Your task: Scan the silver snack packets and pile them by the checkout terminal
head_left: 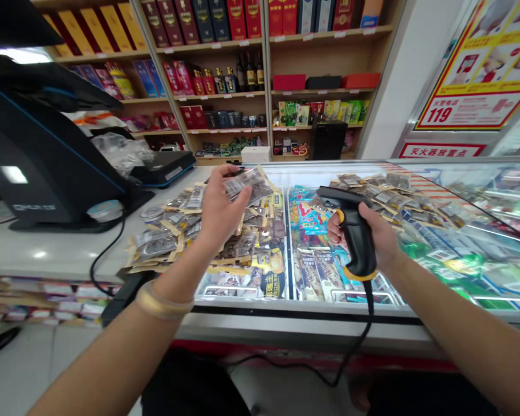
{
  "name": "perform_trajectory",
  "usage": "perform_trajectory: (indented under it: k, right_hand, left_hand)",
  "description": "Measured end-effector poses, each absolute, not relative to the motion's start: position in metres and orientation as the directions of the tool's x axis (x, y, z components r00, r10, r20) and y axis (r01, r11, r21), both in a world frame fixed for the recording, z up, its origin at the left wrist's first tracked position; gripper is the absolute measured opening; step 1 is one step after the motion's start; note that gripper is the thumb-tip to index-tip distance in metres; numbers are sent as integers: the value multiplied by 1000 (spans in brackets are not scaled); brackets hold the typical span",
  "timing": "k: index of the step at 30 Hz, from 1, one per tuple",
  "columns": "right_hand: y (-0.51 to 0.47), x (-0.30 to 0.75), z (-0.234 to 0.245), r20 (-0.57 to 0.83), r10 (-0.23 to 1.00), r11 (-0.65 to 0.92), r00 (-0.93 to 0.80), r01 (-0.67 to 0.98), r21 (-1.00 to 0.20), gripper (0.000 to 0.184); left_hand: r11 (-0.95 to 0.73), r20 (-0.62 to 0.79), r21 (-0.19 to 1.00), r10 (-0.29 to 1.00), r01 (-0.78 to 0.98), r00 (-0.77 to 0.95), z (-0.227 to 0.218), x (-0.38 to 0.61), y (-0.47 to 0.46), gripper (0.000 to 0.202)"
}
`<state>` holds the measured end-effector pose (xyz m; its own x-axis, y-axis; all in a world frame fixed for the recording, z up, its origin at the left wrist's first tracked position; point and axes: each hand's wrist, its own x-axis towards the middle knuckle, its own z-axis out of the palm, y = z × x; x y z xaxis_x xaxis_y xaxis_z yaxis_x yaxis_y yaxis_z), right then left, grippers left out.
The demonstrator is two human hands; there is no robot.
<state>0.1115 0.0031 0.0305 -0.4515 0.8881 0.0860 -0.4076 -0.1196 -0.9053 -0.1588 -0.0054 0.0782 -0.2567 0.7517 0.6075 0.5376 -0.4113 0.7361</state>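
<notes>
My left hand (225, 202) is closed on a small clear-fronted snack packet (253, 184), raised above a pile of similar packets (160, 242) on the counter and glass lid. A barcode label seems to show on its face. In my right hand (379, 237) is a black and yellow barcode scanner (357, 237), its head pointing left toward the packet, some distance apart from it. The scanner's cord hangs down past the counter's front edge. Beyond the scanner, to the right, lies a second heap of packets (394, 193) on the glass.
Under the glass of the chest freezer (287, 242) are bagged ice creams. A black checkout terminal (47, 162) and a scale (167, 167) stand on the left, with a cable (96, 266) over the counter edge. A small white box (255, 154) is at the back, before stocked shelves (216, 43).
</notes>
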Motion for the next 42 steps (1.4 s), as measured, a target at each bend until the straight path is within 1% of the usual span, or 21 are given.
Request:
perform_trajectory:
  k: [1,2,3,5,7,8,10,13,16,18,21,25,27,30,32,34,36,37,39,42]
  right_hand:
    - [3,102,31,88,878,-130,-470,-412,-902,43]
    - [2,93,31,92,867,-141,-490,-417,-898,43]
    - [2,85,31,97,857,-149,-507,-422,-894,43]
    - [1,72,31,99,838,-164,-536,-421,-892,43]
    - [-1,63,30,91,830,-173,-551,-408,-896,43]
    - [-2,60,29,82,829,-179,-553,-401,-898,42]
    - [-2,55,27,60,832,-196,-552,-394,-898,42]
    - [-2,52,23,35,838,-221,-545,-397,-891,41]
    - [-1,54,17,26,834,-238,-550,-403,-884,40]
    - [0,56,14,19,835,-246,-550,-403,-882,40]
    - [0,60,12,12,835,-256,-551,-407,-877,40]
    - [2,66,16,27,847,-256,-530,-452,-854,41]
    - [3,73,19,42,851,-245,-523,-466,-850,42]
    - [7,92,25,64,860,-218,-506,-479,-851,42]
    - [10,112,28,78,880,-180,-469,-481,-858,42]
    - [13,135,30,94,902,-130,-421,-474,-871,40]
    - [16,159,30,92,918,-103,-385,-456,-884,41]
    - [18,170,29,82,925,-102,-370,-453,-886,41]
    - [21,189,24,57,935,-120,-350,-463,-878,42]
    - [24,208,16,9,947,-165,-320,-512,-843,41]
  left_hand:
    - [-350,623,681,738,643,-258,80,-178,-13,32]
    - [-286,624,625,742,727,-245,79,-196,-19,31]
    - [-242,622,558,755,793,-207,77,-212,-25,33]
    - [-182,598,374,797,910,-87,70,-236,-33,38]
    - [-128,531,195,847,972,5,62,-249,-36,42]
    - [-101,486,134,874,986,23,58,-252,-36,43]
    - [-53,392,86,920,995,16,54,-252,-33,46]
    - [-6,294,76,956,997,-16,55,-249,-24,50]
    - [10,271,66,962,998,-28,58,-249,-18,52]
    - [5,287,62,958,998,-23,59,-251,-17,53]
    - [-5,349,64,937,998,-17,58,-253,-20,57]
    - [1,417,77,908,997,-34,59,-249,-24,64]
    - [-6,468,89,883,996,-37,64,-243,-25,64]
    - [-92,615,128,789,988,-6,74,-222,-25,56]
    - [-217,681,170,731,961,45,78,-198,-22,48]
    - [-363,698,218,707,906,116,77,-168,-15,42]
    - [-470,679,268,711,841,182,69,-134,-3,38]
    - [-497,660,294,723,817,202,63,-117,4,37]
    - [-498,607,351,766,793,212,50,-83,20,35]
    - [-420,480,442,857,793,187,32,-39,46,36]
